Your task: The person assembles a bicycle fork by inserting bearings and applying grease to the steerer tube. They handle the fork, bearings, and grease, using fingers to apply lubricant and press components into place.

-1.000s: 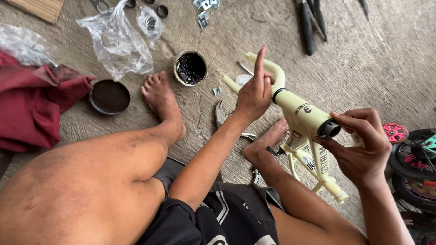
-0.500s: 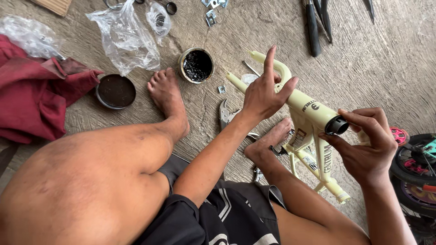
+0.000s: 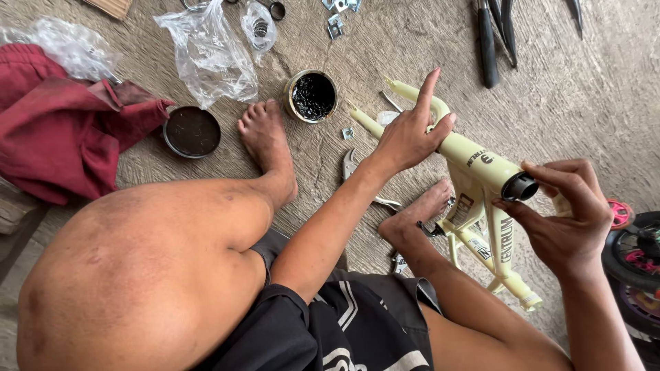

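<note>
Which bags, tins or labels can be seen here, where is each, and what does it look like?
Open round tin: on the floor by the toes, filled with black grease.
Tin lid: left of that foot, round, dark inside.
Clear plastic bags: crumpled, above the lid.
Dark lettering decals: on the cream bicycle frame, held by left hand and right hand.

Clear plastic bags (image 3: 206, 51) lie crumpled near an open round tin (image 3: 311, 95); dark lettering marks the cream frame (image 3: 481, 172).
</note>
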